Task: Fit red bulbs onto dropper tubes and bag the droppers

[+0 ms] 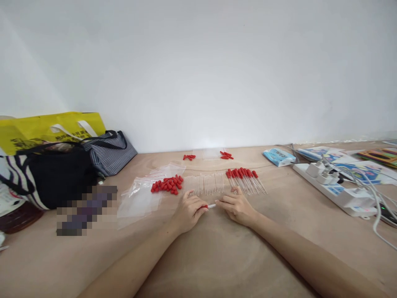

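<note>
Between my hands, low in the middle, is a thin clear tube (211, 205) with red at its left end. My left hand (190, 210) pinches the red bulb, and my right hand (235, 207) grips the tube's other end. Behind them lies a row of clear tubes (204, 184) without bulbs. Loose red bulbs (167, 185) are piled to the left on clear plastic bags (139, 203). On the right, several tubes with red bulbs (245, 178) lie side by side.
Two small groups of red bulbs (189, 157) lie near the wall. At the right are a blue packet (279, 157), a white power strip (338, 192) with cables, and colourful papers. Bags (110, 153) and a blurred dark object (88, 211) stand or lie at the left.
</note>
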Motion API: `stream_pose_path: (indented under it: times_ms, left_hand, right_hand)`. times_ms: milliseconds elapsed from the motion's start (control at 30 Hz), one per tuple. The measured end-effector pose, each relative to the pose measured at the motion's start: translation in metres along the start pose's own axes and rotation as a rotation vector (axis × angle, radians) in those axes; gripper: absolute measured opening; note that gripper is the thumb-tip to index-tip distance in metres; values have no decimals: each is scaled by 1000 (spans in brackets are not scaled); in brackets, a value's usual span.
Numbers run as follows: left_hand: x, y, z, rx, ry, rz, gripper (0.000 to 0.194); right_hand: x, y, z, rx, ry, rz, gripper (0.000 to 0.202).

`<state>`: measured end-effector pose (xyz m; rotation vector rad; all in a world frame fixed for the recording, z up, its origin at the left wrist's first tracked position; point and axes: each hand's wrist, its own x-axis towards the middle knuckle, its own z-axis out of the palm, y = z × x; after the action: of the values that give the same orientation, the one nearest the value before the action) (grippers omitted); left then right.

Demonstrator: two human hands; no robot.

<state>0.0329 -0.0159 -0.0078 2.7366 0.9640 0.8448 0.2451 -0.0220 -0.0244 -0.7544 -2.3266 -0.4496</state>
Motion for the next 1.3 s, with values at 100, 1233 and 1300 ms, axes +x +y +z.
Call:
stream_pose_path:
  times_ms: [100, 1233, 1300]
  left_hand:
    - [0, 1, 0, 11, -4, 15, 17]
    - [-5, -7, -6, 144, 113, 40, 17]
    - [-8, -8, -5, 130, 144, -21, 30]
  right_hand:
    - [1, 0, -1, -60, 15, -34, 29]
    - [11, -15, 0, 7, -89, 149, 17]
    - [8, -11, -2, -44, -77, 192, 17]
